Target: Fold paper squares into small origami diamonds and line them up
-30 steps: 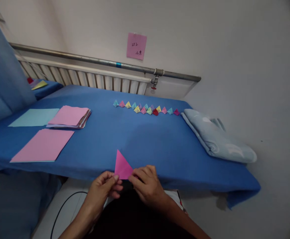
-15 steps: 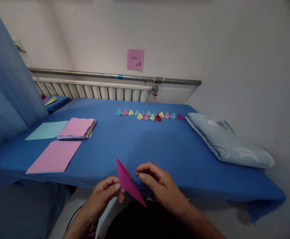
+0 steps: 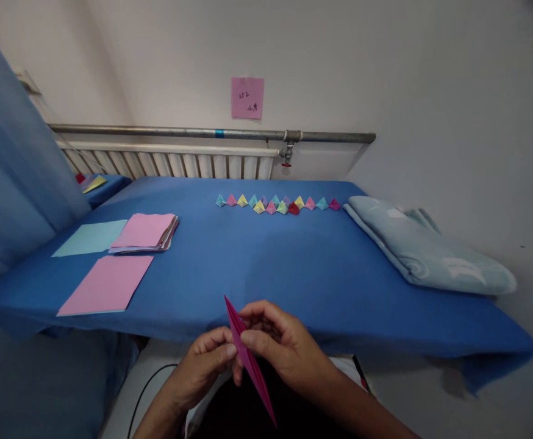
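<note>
A folded magenta sheet of paper (image 3: 260, 385) is held in front of the table's near edge, turned nearly edge-on so its layers show. My left hand (image 3: 209, 360) pinches it from the left, thumb on the near face. From the right, my right hand (image 3: 282, 341) has its thumb and fingers on the paper's upper layers; some of its fingertips are hidden behind the paper. Across the table's far part runs a line of small folded paper pieces (image 3: 271, 207) in several colours, partly in two rows.
Pink and other coloured sheets lie stacked (image 3: 143, 230) at the left, beside a light blue sheet (image 3: 90, 238) and a pink sheet (image 3: 106, 283). A folded light blue blanket (image 3: 431, 250) lies at the right on the blue cloth (image 3: 193, 274). Behind are a radiator (image 3: 175, 163) and pipe.
My right hand has moved left and taken hold of the magenta paper, which it did not touch before. The paper has turned more edge-on, showing its layers. The view has shifted slightly.
</note>
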